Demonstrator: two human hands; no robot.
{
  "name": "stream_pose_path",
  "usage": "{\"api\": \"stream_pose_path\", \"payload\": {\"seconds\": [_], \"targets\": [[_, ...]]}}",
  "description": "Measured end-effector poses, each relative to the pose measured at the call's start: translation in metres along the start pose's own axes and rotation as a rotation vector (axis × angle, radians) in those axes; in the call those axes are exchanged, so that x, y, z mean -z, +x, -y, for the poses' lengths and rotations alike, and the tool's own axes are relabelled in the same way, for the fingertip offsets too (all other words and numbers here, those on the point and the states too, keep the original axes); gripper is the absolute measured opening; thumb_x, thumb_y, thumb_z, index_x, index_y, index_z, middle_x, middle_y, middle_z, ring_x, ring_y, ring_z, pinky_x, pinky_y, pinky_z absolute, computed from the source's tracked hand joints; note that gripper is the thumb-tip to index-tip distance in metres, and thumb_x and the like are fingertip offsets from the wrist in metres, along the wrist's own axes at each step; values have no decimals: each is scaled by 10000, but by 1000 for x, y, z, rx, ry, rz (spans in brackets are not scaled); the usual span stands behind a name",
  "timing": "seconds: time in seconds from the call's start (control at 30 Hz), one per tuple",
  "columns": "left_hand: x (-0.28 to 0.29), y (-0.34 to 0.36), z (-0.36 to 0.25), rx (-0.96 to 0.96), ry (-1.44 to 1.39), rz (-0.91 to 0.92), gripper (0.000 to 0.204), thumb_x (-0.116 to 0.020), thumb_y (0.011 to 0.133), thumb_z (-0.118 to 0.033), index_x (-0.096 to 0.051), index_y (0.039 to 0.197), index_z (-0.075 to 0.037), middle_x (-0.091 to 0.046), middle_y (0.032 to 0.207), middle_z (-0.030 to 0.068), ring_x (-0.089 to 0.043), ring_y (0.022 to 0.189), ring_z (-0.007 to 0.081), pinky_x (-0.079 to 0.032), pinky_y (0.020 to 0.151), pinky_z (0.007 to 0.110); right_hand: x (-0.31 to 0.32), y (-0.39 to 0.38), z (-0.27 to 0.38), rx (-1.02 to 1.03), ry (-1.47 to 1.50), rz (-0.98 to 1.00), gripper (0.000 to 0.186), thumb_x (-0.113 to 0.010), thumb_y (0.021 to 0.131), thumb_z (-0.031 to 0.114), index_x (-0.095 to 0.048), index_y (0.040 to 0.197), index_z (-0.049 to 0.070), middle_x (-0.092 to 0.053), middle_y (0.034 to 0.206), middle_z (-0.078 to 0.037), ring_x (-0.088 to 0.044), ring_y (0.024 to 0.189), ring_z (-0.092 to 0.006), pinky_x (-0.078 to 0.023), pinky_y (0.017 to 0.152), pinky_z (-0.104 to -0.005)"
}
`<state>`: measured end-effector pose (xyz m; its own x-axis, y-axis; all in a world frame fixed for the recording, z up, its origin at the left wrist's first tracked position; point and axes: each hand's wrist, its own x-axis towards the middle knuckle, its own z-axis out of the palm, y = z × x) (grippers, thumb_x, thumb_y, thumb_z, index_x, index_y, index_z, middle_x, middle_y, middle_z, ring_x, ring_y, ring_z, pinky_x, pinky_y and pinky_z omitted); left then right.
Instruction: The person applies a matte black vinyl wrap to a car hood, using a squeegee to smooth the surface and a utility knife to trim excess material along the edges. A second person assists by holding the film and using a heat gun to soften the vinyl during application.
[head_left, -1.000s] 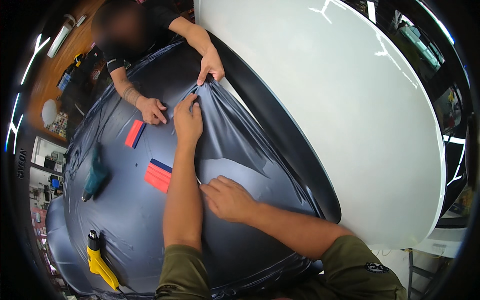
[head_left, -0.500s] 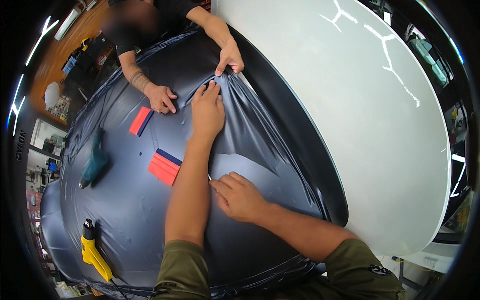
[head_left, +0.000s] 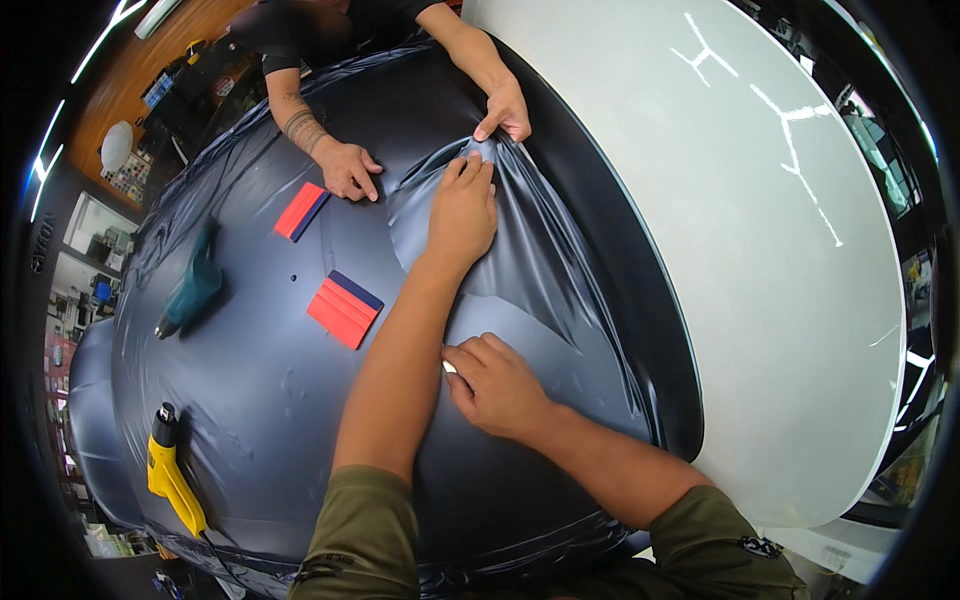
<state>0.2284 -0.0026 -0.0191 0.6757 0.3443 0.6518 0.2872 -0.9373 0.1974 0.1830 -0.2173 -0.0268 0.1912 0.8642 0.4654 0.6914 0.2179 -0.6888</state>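
With 12 o'clock pointing away from the wearer, a sheet of satin blue-grey film covers a broad curved surface, and a glossy white curved panel flanks it toward 3 o'clock. On the film's near-panel side rises a gathered, creased fold, its long axis running from about 11 to 5 o'clock. Toward 8 o'clock lie a yellow heat gun with a black nozzle and, farther up, a teal heat gun. The left hand is the nearer of the wearer's two: its straight fingers lie side by side at the top of the fold, resting on the film without closing on it, so most of the creasing spreads toward 5 o'clock from their tips. Just past those tips, at 1 o'clock, a co-worker's pinching hand clamps the fold's peak; the co-worker's other hand rests at 10 o'clock. The right hand sits apart from the fold, near 6 o'clock from the left. Two red squeegees with dark blue edges lie toward 8 and 9 o'clock of the left hand. Smallest is a white object, mostly hidden, clamped between the right thumb and fingers.
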Motion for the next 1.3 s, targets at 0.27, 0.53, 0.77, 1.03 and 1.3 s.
{"api": "stream_pose_path", "payload": {"seconds": [0.27,0.53,0.77,1.03,1.3], "targets": [[-3,-1,6,-37,35,5,313,-604,889,-61,-620,1179,57,-610,1291,242,-541,1183,403,-436,1032,432,1,2,3,7,-13,-24,300,-662,787,30,-656,1084,-7,-616,910,-102,-568,826,-281,-500,766,-390],[-1,1,0,16,-44,-61,304,-601,900,-59,-633,1187,37,-608,1304,230,-544,1188,412,-431,1044,445,2,1,1,-6,-9,-19,292,-669,793,36,-650,1081,-9,-614,905,-104,-568,829,-289,-497,769,-394],[6,7,23,216,16,-211,257,-635,880,-81,-689,1119,-3,-666,1215,166,-587,1121,353,-448,989,442,6,1,4,-12,16,-13,285,-644,821,62,-638,1091,-26,-593,891,-125,-564,846,-301,-499,795,-413],[6,12,32,245,-10,-179,239,-611,907,-92,-685,1113,2,-670,1170,172,-604,1088,366,-463,969,436,2,0,1,16,13,-54,301,-646,823,61,-639,1116,-8,-602,904,-117,-572,842,-290,-499,790,-401],[8,49,64,244,-106,-4,174,-618,908,-110,-722,1017,-23,-677,1032,144,-627,991,323,-484,882,405,2,0,0,8,19,-56,288,-656,813,48,-639,1097,6,-603,887,-111,-571,813,-291,-498,767,-399]]}}
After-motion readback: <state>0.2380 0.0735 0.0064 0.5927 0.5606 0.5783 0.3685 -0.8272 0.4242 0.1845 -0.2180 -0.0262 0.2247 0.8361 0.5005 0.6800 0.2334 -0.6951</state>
